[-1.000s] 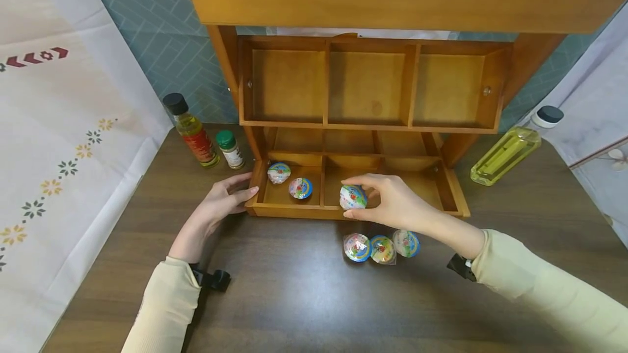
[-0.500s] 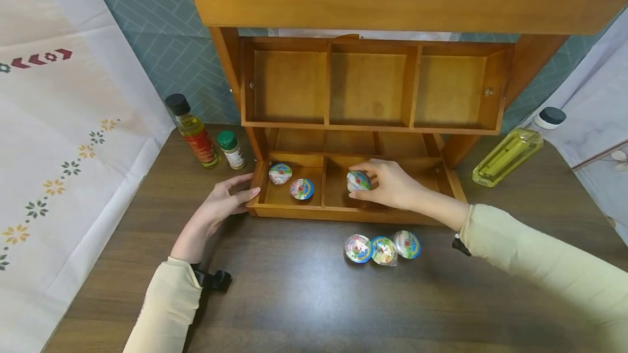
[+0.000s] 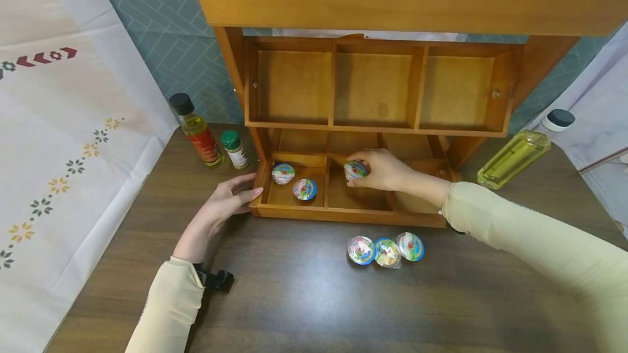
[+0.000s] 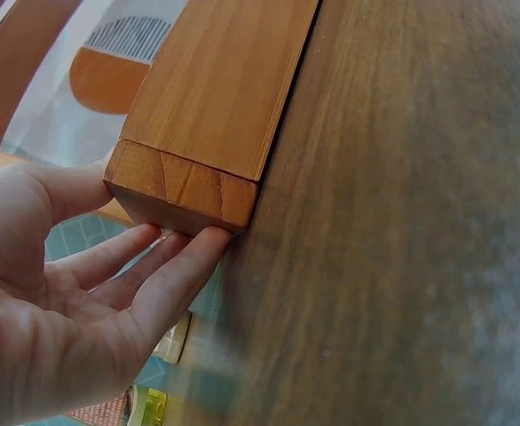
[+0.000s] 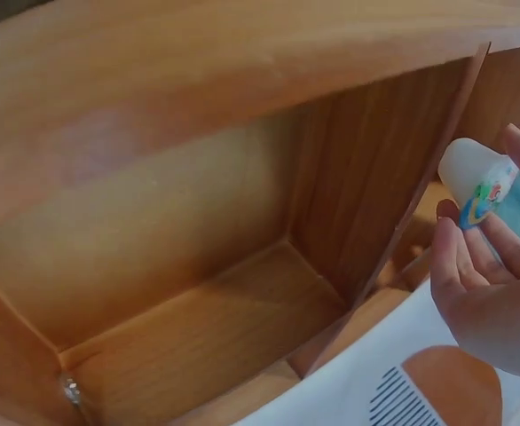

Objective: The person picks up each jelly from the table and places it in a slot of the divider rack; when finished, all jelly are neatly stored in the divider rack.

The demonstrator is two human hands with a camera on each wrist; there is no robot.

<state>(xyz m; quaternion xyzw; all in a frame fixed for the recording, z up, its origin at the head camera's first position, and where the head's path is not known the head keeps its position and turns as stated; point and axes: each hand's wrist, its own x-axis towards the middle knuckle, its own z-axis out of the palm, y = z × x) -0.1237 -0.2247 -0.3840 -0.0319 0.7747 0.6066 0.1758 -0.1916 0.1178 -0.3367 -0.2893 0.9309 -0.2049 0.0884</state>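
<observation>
My right hand point(image 3: 385, 170) pinches a small jelly cup point(image 3: 355, 170) with a printed foil lid, between thumb and fingers, over the middle compartment of the lower wooden tray point(image 3: 294, 212). In the right wrist view the jelly cup point(image 5: 475, 177) shows its whitish body, tilted, with the lid by the fingertips. My left hand point(image 3: 223, 203) touches the tray's front left corner, thumb at the edge and fairly straight fingers against the outer side. Two jelly cups, one at the back point(image 3: 283, 174) and one nearer the front point(image 3: 305, 189), lie in the left compartment.
Three more jelly cups point(image 3: 387, 253) lie side by side on the table point(image 3: 294, 298) before the tray. An upper tray point(image 3: 368, 89) overhangs the lower one. An oil bottle point(image 3: 202, 138) and a green-capped jar point(image 3: 234, 150) stand left; another oil bottle point(image 3: 514, 158) stands right.
My right hand has carried the jelly cup from above the tray's front edge back into the middle compartment's space. My left hand has stayed at the corner. The head view has shifted slightly.
</observation>
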